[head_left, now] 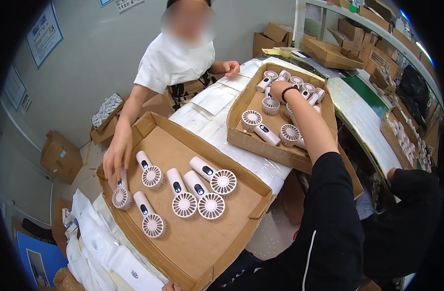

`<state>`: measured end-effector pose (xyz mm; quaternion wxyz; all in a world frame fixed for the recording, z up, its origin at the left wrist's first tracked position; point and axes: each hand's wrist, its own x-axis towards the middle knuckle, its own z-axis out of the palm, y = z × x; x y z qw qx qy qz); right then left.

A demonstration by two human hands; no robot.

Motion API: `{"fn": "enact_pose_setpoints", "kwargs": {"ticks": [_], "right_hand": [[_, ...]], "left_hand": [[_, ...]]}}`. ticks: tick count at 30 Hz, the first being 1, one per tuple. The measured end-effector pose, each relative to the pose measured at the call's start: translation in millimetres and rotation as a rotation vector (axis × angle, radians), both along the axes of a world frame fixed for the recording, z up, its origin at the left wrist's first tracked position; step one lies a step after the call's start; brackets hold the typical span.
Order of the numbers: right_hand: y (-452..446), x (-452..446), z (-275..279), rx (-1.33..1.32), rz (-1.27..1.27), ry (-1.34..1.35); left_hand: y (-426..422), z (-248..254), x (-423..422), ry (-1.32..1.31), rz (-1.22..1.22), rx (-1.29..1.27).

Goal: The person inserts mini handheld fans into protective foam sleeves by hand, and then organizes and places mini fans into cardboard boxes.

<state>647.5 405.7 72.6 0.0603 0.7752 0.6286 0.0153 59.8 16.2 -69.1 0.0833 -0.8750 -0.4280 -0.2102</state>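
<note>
My right hand [281,90] reaches into the far cardboard tray [270,153], among white handheld fans [270,105]; its fingers are mostly hidden behind the hand and the fans. A dark beaded bracelet circles that wrist. At the bottom edge, a small part of my left hand [171,286] grips the near corner of the closer cardboard tray [222,242]. Several white fans with round grilles and dark oval panels lie in this tray, such as one fan [211,205] near its middle. Across from me, another person's hand [117,153] touches a fan [121,198] at the tray's left wall.
A person in a white top [176,63] sits opposite. At right, a dark-sleeved person [406,208] works by another bench [360,114]. White cloth-like bags [98,242] lie left of the near tray. Cardboard boxes [62,157] stand on the floor, and shelves [377,29] hold more.
</note>
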Motion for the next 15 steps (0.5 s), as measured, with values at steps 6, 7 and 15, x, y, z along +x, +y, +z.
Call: {"fn": "enact_pose_setpoints", "kwargs": {"ticks": [6,7,15], "right_hand": [[14.4,45.4,-8.4,-0.091,0.193,-0.042],[-5.1,47.0,7.2,0.149,0.049,0.253],[-131.8,91.1,20.7,-0.038,0.007,0.136]], "left_hand": [[0.9,-0.8,2.2,-0.026,0.017,-0.024],[1.9,-1.3,0.5,-0.029,0.01,-0.025],[2.0,-9.9,-5.5,-0.085,0.021,-0.109]]}}
